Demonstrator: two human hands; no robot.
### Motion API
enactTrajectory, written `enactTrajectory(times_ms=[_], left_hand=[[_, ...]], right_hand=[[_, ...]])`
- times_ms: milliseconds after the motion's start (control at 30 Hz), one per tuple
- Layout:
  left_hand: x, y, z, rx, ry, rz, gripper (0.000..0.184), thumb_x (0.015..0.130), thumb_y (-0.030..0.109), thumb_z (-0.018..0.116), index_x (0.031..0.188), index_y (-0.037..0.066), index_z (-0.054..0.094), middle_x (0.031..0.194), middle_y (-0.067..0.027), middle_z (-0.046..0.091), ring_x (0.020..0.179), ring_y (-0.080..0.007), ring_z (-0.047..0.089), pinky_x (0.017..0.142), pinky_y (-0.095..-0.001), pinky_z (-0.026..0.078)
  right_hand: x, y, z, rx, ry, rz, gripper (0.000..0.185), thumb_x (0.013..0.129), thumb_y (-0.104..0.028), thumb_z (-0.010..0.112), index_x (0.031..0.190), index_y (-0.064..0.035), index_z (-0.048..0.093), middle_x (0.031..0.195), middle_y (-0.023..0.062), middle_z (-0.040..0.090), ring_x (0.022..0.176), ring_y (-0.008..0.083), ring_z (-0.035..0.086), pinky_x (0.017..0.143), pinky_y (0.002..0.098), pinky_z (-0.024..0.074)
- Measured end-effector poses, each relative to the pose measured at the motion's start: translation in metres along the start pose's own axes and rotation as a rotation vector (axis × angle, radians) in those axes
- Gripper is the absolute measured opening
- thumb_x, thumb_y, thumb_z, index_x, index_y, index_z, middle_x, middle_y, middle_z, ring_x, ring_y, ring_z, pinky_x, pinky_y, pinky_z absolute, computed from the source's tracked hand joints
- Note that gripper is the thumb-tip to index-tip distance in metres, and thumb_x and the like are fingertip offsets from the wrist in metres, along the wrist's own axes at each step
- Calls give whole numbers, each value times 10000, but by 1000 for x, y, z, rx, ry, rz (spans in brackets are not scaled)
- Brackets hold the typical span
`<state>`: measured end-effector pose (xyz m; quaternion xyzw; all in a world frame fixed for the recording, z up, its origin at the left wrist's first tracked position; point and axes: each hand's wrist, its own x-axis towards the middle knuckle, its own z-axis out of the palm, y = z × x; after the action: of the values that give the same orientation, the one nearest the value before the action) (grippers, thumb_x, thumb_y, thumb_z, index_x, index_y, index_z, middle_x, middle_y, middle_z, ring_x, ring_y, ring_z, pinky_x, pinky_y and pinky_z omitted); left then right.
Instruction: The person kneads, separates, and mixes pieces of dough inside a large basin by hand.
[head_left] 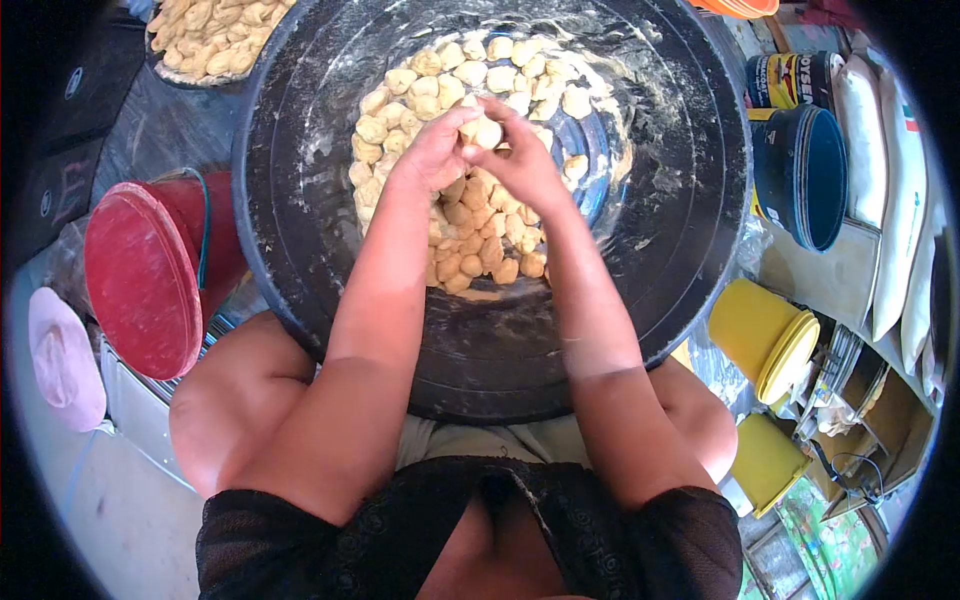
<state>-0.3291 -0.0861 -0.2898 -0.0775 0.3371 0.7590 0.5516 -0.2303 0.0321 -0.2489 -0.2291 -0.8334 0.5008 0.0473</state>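
Both my hands meet above a large round black basin (680,200) dusted with flour. A pale dough piece (486,133) is held between them. My left hand (436,150) curls round its left side, and my right hand (522,158) grips it from the right with bent fingers. Below and around my hands lie many small dough pieces (425,62), pale ones in a curved band along the top and left, darker-looking ones in the shade under my wrists. A single piece (575,167) lies apart, right of my right hand.
A second container of dough pieces (215,35) stands at the top left. A red bucket (145,280) is left of the basin. On the right are a dark blue bucket (800,175), a yellow bucket (755,335), another yellow container (765,460) and white sacks (860,140).
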Motion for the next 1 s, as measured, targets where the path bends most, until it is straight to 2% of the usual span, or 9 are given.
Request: enactTrajectory(times_ms=[167, 300, 467, 533, 633, 800, 900, 933, 1000], left_hand=[[4, -1, 7, 23, 206, 248, 175, 875, 135, 495, 1034, 69, 463, 960, -126, 563, 866, -262, 603, 694, -427, 564], [-1, 24, -6, 89, 419, 332, 255, 891, 222, 534, 1091, 64, 523, 1027, -126, 576, 931, -258, 583, 791, -424, 518], [-6, 32, -20, 393, 377, 276, 464, 908, 434, 511, 1158, 59, 620, 1216, -100, 551, 1114, -237, 519, 977, -351, 392], [-3, 26, -18, 495, 394, 298, 473, 910, 437, 524, 1185, 61, 605, 1279, -119, 506, 1179, -237, 473, 982, -381, 403], [13, 0, -30, 443, 252, 74, 497, 911, 433, 541, 1242, 62, 556, 1289, -127, 501, 1183, -232, 470, 966, -399, 426], [-7, -24, 1, 502, 33, -204, 552, 879, 333, 637, 1317, 48, 460, 1161, -120, 581, 928, -201, 601, 767, -337, 522], [-1, -21, -4, 449, 47, -203, 616, 843, 215, 691, 1356, 31, 404, 1078, -106, 613, 740, -149, 616, 623, -282, 526], [5, -18, -13, 506, 126, -181, 649, 830, 200, 703, 1369, 31, 383, 1060, -98, 621, 733, -142, 615, 617, -283, 525], [3, -4, -19, 536, 231, -145, 745, 789, 134, 729, 1418, 70, 336, 1077, -135, 612, 830, -162, 613, 727, -309, 520]], right_hand=[[1, 12, 12, 609, 152, 84, 292, 854, -14, 613, 1140, 26, 574, 926, 52, 629, 853, 105, 586, 737, 238, 501], [9, 22, -30, 1000, 529, 41, 421, 903, -22, 502, 1315, -18, 411, 1185, 123, 555, 948, 197, 607, 829, 287, 508], [19, 112, -68, 33, 299, 273, 520, 783, -248, 715, 1202, 14, 552, 1216, 181, 547, 911, 246, 622, 834, 352, 512], [22, 121, -46, -184, 83, 631, 555, 712, -355, 771, 1104, 9, 622, 1127, 239, 607, 985, 309, 630, 867, 389, 491], [-4, 121, 7, -474, 87, 483, 733, 733, -278, 751, 1317, -4, 402, 1142, 214, 609, 1046, 304, 608, 860, 386, 493], [0, 50, -5, 741, -146, 402, 437, 834, -37, 593, 1239, -7, 431, 1028, 136, 619, 825, 196, 644, 694, 313, 544], [4, 37, -28, 625, -83, 373, 347, 871, 29, 493, 1211, -6, 433, 982, 135, 616, 745, 204, 649, 642, 294, 553], [5, 44, -34, 737, 163, 408, 375, 878, 47, 462, 1245, 4, 401, 983, 157, 616, 689, 216, 646, 605, 285, 559], [8, 58, -58, 969, 291, 356, 589, 854, 80, 446, 1400, -68, 280, 1272, 177, 467, 1001, 265, 586, 808, 360, 512]])
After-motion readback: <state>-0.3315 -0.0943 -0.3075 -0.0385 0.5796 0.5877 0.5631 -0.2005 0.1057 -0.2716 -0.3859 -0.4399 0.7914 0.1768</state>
